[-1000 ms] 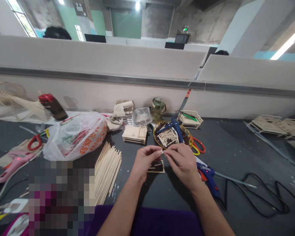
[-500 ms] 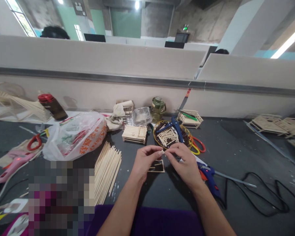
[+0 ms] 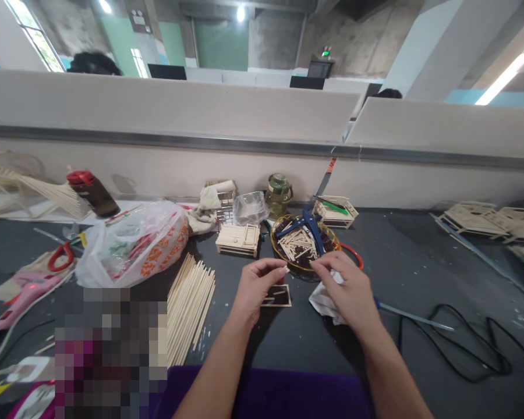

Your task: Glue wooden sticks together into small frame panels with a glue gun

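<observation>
view: head, one camera | from: above near edge of desk (image 3: 419,262) | faces: forward and down, far partition (image 3: 166,110) in frame | range: close to hands (image 3: 303,288)

Legible text, brands, numbers: none.
- Orange print on white plastic bag (image 3: 157,253), left part of counter (image 3: 419,273): blurred and creased, unreadable.
- Green lit sign (image 3: 326,51), high on far wall: too small to read.
- Red-capped bottle (image 3: 91,192): no readable label.
</observation>
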Motion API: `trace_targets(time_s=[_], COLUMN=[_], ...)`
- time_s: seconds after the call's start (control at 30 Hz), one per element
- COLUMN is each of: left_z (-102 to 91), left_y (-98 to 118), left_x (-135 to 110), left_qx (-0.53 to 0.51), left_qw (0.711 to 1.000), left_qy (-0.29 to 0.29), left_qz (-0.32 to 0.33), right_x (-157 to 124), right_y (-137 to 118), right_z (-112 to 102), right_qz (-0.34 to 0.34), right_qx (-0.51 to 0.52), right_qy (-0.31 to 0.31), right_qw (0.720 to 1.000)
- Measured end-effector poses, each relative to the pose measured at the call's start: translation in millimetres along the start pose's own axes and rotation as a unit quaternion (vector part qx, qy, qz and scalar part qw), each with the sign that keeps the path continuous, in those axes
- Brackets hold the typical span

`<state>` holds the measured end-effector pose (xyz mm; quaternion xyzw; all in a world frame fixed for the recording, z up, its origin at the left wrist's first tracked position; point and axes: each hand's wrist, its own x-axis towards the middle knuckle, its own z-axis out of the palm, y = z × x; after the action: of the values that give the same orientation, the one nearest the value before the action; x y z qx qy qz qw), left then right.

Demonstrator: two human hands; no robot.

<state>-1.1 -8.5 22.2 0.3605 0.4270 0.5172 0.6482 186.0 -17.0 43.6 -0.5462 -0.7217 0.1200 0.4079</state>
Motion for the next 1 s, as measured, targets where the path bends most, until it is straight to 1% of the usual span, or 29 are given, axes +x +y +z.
trace_targets(time_s=[0.03,0.1,0.17,0.23,0.3,0.33,0.4,0.5,0.63,0.7,0.77,0.87,0.93,1.0], left_z=[-0.1,-0.2,-0.1,0.1,0.3,0.3,0.3,-0.1,-0.8,-1.0,-1.2,-1.8,-2.7,-3.8], left_y=[-0.1,-0.3,-0.5,-0.8,-1.4,-1.8,-2.7,-3.8,-3.4,-2.9,-2.8,-3.5,-4.1,-4.4], left_x=[0.2,0.7,1.1,1.2,1.2,1.2,1.3,1.6,1.8,1.8,1.9,2.4,3.0,3.6], left_qx=[-0.001,-0.001,0.000,0.002,0.003,0.003,0.002,0.001,0.003,0.000,-0.005,-0.010,-0.014,-0.018], left_qw=[1.000,1.000,1.000,1.000,1.000,1.000,1.000,1.000,1.000,1.000,1.000,1.000,1.000,1.000], left_qy=[0.003,0.004,0.005,0.005,0.002,0.001,0.001,0.000,-0.003,-0.003,-0.001,0.003,0.001,-0.001], left_qz=[-0.002,-0.005,-0.004,-0.002,0.000,0.002,0.009,0.014,0.011,0.009,0.008,0.006,0.006,0.005], right_x=[-2.5,-11.4,-24.9,-40.7,-55.8,-62.2,-71.9,-78.6,-81.6,-83.3,-83.7,-78.6,-71.2,-62.4], right_y=[5.1,17.6,31.5,44.3,54.6,59.0,66.8,78.6,96.9,105.0,109.3,102.5,87.7,66.6], right_z=[-8.2,-25.0,-40.0,-51.0,-56.8,-57.9,-57.1,-52.6,-50.6,-53.3,-58.3,-66.8,-69.4,-66.3], right_qz=[0.025,0.092,0.170,0.229,0.289,0.308,0.331,0.338,0.338,0.334,0.332,0.328,0.312,0.277], right_qx=[-0.026,-0.110,-0.208,-0.284,-0.336,-0.350,-0.351,-0.328,-0.266,-0.231,-0.202,-0.154,-0.106,-0.029], right_qy=[-0.005,-0.049,-0.131,-0.204,-0.233,-0.238,-0.245,-0.246,-0.231,-0.202,-0.157,-0.099,-0.060,-0.006], right_qw=[0.999,0.988,0.954,0.908,0.866,0.852,0.841,0.847,0.873,0.891,0.908,0.927,0.942,0.960])
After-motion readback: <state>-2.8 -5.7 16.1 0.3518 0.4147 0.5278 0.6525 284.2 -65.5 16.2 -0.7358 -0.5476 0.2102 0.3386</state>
